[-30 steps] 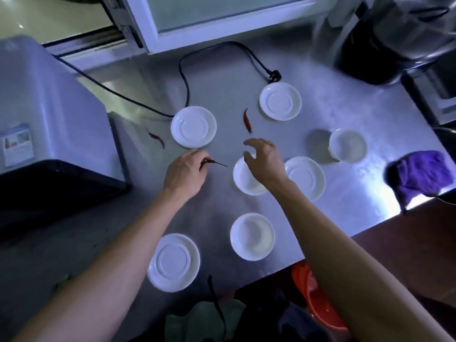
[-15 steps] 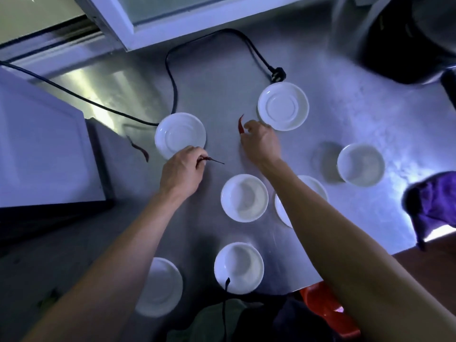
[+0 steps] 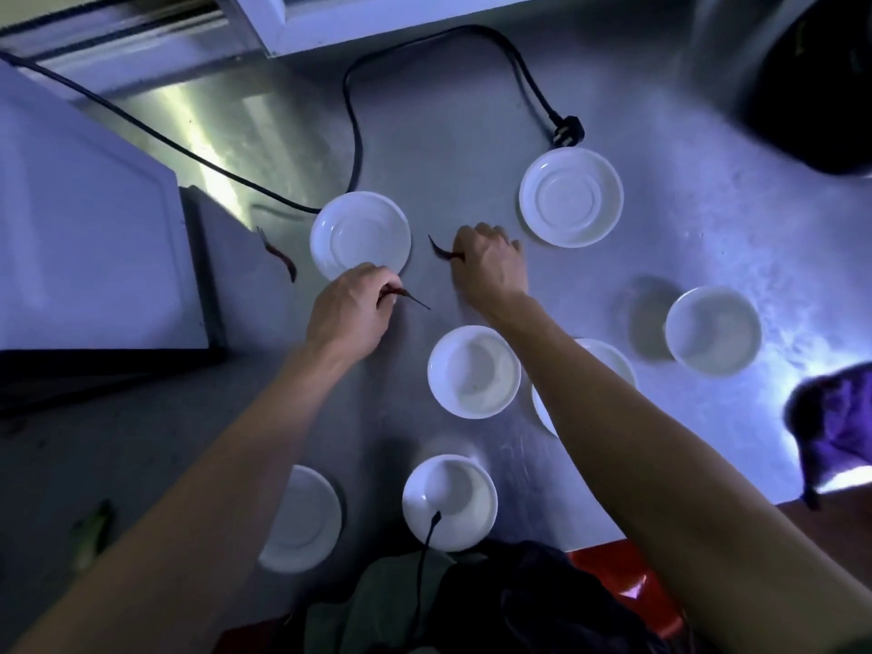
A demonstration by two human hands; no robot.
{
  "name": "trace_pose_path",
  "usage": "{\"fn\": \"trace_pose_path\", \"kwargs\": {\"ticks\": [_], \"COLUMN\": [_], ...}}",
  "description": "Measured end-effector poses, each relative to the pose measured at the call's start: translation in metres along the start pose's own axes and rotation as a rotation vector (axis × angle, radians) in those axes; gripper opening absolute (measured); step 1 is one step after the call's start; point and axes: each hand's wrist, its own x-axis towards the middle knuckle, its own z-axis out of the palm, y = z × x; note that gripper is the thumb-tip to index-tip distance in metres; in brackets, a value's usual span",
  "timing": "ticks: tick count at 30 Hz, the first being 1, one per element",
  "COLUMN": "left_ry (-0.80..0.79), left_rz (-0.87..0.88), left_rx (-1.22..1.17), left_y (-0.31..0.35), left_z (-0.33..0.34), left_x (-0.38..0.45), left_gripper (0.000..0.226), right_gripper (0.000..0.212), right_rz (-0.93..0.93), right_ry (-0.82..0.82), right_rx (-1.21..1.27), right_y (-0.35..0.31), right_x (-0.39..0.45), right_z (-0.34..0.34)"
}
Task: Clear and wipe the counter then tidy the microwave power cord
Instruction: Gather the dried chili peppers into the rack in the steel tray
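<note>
On the steel counter [image 3: 472,148] lie several white saucers and bowls. My left hand [image 3: 349,313] pinches a dried red chili [image 3: 406,295] just below the far-left saucer [image 3: 361,236]. My right hand [image 3: 488,262] grips a second chili [image 3: 441,250], whose tip sticks out to its left, beside the far saucer [image 3: 571,198]. A third chili [image 3: 280,254] lies on the counter next to the microwave [image 3: 85,257]. The black power cord [image 3: 351,134] loops across the back of the counter and ends in its plug [image 3: 566,132]. A purple cloth [image 3: 835,427] sits at the right edge.
A bowl [image 3: 474,370] sits under my right forearm, another [image 3: 450,502] at the front edge and one [image 3: 712,330] to the right. A saucer [image 3: 302,516] lies front left. A dark pot [image 3: 811,77] stands at the back right. A window frame [image 3: 330,21] runs behind the counter.
My right hand reached forward from above the middle bowl to the chili between the two far saucers and closed on it. My left hand kept holding its chili.
</note>
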Motion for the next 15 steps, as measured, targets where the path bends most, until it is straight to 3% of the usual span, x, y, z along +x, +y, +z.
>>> {"fn": "trace_pose_path", "kwargs": {"ticks": [7,15], "left_ry": [0.089,0.201], "left_rz": [-0.061,-0.082], "left_rx": [0.018,-0.02], "left_y": [-0.017,-0.065], "left_z": [-0.012,-0.029], "left_x": [-0.044,-0.132], "left_gripper": [0.014,0.018], "right_gripper": [0.013,0.014], "right_rz": [-0.116,-0.282], "right_ry": [0.077,0.037], "right_rx": [0.158,0.352], "right_y": [-0.03,-0.09], "right_x": [-0.036,-0.102], "right_z": [-0.004,0.004]}}
